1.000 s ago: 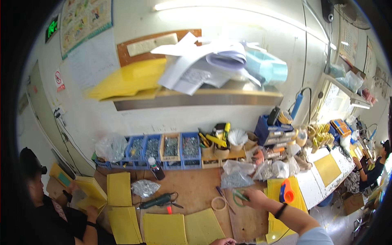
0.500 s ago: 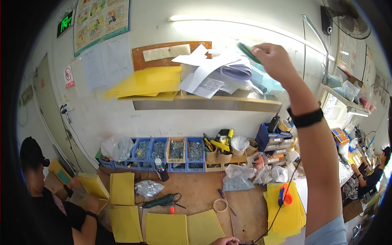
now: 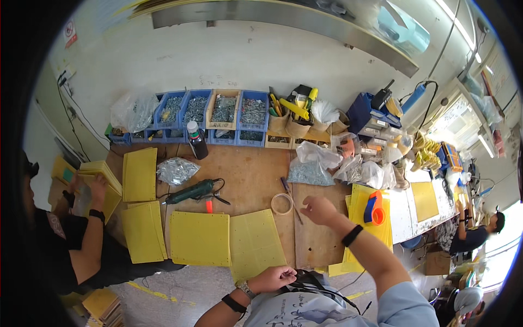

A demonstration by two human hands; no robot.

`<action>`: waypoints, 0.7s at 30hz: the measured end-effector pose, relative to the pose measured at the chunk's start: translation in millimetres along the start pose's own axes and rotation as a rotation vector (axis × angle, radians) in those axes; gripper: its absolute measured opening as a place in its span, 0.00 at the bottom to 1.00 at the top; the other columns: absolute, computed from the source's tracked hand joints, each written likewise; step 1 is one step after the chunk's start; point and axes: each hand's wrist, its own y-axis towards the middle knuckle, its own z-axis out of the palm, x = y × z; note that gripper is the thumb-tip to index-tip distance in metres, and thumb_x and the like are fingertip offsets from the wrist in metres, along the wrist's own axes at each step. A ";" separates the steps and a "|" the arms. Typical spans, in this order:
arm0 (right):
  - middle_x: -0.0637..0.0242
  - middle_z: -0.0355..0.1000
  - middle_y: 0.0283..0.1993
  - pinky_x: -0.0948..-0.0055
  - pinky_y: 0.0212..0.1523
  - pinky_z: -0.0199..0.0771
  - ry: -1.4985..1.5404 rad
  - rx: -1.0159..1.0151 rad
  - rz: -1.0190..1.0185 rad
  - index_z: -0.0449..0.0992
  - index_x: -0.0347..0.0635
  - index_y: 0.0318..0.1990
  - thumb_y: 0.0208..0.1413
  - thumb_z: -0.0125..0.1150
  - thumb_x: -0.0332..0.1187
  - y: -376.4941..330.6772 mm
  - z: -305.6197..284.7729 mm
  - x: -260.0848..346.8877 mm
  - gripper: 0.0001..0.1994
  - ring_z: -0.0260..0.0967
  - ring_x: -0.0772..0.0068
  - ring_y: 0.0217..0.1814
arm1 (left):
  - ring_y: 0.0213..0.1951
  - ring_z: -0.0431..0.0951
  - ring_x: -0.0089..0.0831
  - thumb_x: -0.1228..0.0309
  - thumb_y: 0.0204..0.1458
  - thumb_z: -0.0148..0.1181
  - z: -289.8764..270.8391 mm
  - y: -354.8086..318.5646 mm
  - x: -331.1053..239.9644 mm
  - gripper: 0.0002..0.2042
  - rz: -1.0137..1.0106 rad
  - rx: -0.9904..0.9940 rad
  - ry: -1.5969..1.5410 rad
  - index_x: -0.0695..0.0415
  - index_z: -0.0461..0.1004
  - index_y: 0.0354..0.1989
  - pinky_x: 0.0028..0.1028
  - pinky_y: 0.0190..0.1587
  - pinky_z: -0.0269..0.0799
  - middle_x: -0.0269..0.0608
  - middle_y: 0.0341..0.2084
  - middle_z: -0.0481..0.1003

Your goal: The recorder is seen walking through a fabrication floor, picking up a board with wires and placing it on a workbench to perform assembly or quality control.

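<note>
My right hand (image 3: 320, 211) is over the bench, fingers loosely bent and a little apart, with nothing visible in them. Close to it are a pale tape ring (image 3: 281, 204) and a thin dark pen-like tool (image 3: 294, 204). My left hand (image 3: 275, 278) is held low by my body with its fingers curled closed; what they hold, if anything, is hidden. Black straps (image 3: 310, 283) lie against its fingertips. Yellow perforated sheets (image 3: 200, 238) lie along the front of the bench, one sheet (image 3: 256, 240) just beyond my left hand. A dark green power tool (image 3: 193, 192) lies behind them.
Blue bins (image 3: 253, 109) of small metal parts line the wall beneath a metal shelf (image 3: 283, 19). Bags of hardware (image 3: 310, 171) and an orange-blue tape dispenser (image 3: 375, 208) sit to the right. A co-worker (image 3: 71, 240) handles yellow sheets at left; another person (image 3: 479, 231) sits far right.
My right hand has come down from the shelf to the bench; the green object it held there no longer shows. The view has tilted down, and more of my left hand shows.
</note>
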 end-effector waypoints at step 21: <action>0.67 0.70 0.25 0.76 0.31 0.71 0.873 -0.465 -0.334 0.68 0.36 0.34 0.65 0.52 0.29 20.3 -76.0 32.9 0.07 0.71 0.78 0.28 | 0.35 0.77 0.21 0.61 0.61 0.61 4.4 -23.8 13.0 0.16 -0.078 -0.214 -0.010 0.63 0.77 0.46 0.25 0.42 0.74 0.35 0.33 0.80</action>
